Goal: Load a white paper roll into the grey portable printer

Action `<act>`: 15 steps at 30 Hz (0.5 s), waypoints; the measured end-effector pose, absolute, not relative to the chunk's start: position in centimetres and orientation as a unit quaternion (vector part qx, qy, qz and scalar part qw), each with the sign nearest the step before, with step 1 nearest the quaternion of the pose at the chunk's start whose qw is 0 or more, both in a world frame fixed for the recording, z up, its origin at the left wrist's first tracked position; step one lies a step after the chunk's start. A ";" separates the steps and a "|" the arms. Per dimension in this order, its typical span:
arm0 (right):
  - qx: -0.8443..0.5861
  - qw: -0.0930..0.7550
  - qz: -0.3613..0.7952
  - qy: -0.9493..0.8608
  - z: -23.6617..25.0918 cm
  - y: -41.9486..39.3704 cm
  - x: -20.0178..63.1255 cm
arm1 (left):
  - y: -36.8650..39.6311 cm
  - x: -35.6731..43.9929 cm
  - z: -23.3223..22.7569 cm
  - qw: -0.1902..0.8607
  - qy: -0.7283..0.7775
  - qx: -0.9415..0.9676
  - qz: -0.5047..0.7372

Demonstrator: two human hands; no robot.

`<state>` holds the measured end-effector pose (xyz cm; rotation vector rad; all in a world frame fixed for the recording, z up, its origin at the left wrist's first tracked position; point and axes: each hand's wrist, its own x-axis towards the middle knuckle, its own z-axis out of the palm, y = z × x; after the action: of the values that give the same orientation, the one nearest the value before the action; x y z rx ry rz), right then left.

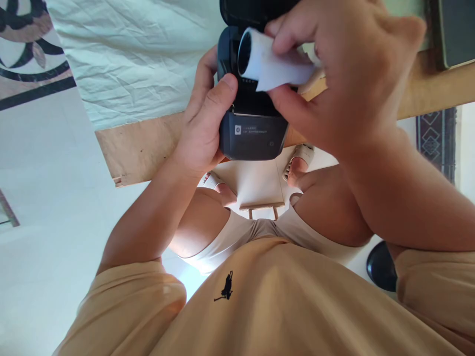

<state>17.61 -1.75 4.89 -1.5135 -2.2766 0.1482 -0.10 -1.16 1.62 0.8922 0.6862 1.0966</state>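
My left hand (211, 106) is wrapped round the left side of a dark portable label printer (254, 138), its thumb on the rim. The printer's lid (248, 12) is raised at the far side, and small pale print marks its near face. Between the thumb and fingers of my right hand (345, 74) is a white paper roll (274, 62), tilted, its hollow end facing left. A loose corner of paper sticks out below the roll. The roll is over the printer's open compartment; whether it touches the inside I cannot tell.
A pale green cloth (141, 54) covers most of a wooden table (148, 146), whose bare edge runs beneath my hands. A dark flat object (456, 32) lies at the far right. Below are my legs, a small wooden piece of furniture (261, 206) and a patterned rug (434, 141).
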 end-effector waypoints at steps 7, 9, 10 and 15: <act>-0.486 0.286 -0.008 -0.825 4.0 -2.7 17.1 | -1.2 0.0 1.9 0.720 0.299 0.379 0.499; -0.471 0.297 -0.004 -0.830 3.9 -3.3 17.0 | -1.1 -0.2 1.6 0.721 0.285 0.394 0.494; -0.461 0.294 0.008 -0.837 3.9 -3.5 17.1 | -1.1 -0.3 1.5 0.718 0.283 0.408 0.488; -0.432 0.332 0.053 -0.837 4.2 -3.7 18.0 | -1.1 -0.9 1.4 0.687 0.311 0.484 0.444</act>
<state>17.99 -3.66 4.22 -1.1297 -2.1861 0.1385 -0.90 -1.07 1.36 1.0833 0.6967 0.9953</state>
